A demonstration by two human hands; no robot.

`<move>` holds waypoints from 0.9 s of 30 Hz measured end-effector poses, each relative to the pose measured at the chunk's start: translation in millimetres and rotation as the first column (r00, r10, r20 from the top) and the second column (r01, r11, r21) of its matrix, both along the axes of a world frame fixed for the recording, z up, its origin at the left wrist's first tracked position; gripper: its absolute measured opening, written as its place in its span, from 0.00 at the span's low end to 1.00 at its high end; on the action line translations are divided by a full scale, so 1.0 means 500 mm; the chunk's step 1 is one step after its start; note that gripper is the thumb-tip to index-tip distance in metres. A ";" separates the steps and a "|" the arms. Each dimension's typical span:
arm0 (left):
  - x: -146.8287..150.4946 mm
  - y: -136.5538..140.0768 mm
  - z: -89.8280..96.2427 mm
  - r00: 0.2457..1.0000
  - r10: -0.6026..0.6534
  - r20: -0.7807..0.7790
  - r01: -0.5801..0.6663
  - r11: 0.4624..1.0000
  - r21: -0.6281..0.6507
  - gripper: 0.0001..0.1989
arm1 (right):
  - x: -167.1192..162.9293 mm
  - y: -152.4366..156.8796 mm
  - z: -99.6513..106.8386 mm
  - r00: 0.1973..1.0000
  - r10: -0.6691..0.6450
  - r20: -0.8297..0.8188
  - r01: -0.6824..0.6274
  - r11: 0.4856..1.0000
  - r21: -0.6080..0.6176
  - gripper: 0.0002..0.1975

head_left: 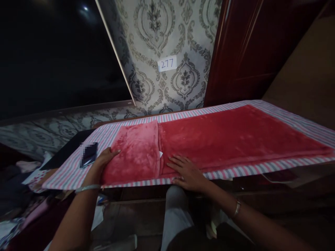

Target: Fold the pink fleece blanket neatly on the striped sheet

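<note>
A red plush blanket (222, 136) lies lengthwise across the middle and right of the frame, on a striped cloth (65, 170); its paler left portion is folded in layers, the edge falling near the frame's centre. The left hand (106, 156) rests at the blanket's left edge, one digit extended over the pile; the remaining fingers are largely hidden, so whether they clamp the fabric cannot be told. The right hand (186, 172) lies palm down on the near edge at lower centre, fingers extended and slightly apart. A small white tag (161, 154) projects from the fold, any print too small to read. Left of centre, a smartphone (90, 155) lies on the cloth, partly obscured by pixelation. At upper centre, a white card (167, 63) on damask wallpaper (154, 28) reads "277" in blue handwriting. The television (57, 52) at upper left is cut off by the frame; no brand is legible. Heaped fabrics (28, 205) at lower left are dim and hard to separate.
</note>
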State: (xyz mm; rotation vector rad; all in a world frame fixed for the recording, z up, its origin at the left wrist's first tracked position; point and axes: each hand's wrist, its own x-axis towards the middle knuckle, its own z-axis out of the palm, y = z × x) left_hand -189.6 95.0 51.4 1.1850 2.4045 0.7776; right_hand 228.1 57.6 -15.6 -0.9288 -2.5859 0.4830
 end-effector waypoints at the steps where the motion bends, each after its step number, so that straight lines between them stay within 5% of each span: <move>1: 0.006 -0.008 -0.006 0.998 -0.007 -0.056 0.006 1.000 -0.014 0.24 | -0.001 0.000 0.001 1.000 -0.003 0.001 0.003 1.000 0.002 0.34; 8: 0.054 -0.011 0.017 0.868 -0.112 -0.483 0.084 0.993 -0.080 0.30 | 0.008 0.006 0.007 0.994 0.059 -0.087 -0.061 0.998 -0.026 0.34; 13: 0.243 0.031 0.035 0.714 -0.319 -0.623 0.309 0.942 -0.129 0.30 | 0.074 0.029 0.005 0.968 0.005 -0.250 0.005 0.999 0.036 0.27; 16: 0.369 0.045 0.000 0.659 -0.504 -0.558 0.432 0.861 -0.268 0.31 | 0.146 0.048 -0.012 0.943 -0.089 -0.322 0.118 0.990 0.072 0.23; 19: 0.428 0.041 -0.036 0.610 -0.491 -0.622 0.436 0.863 -0.254 0.38 | 0.238 0.067 -0.035 0.895 -0.210 -0.394 0.266 0.960 0.091 0.20; 23: 0.418 0.041 -0.055 0.590 -0.455 -0.667 0.450 0.871 -0.195 0.35 | 0.385 0.088 -0.051 0.767 -0.400 -0.501 0.515 0.850 0.110 0.17; 27: 0.391 0.072 -0.067 0.606 -0.434 -0.666 0.497 0.861 -0.109 0.35 | 0.544 0.116 -0.043 0.544 -0.622 -0.563 0.801 0.586 0.126 0.17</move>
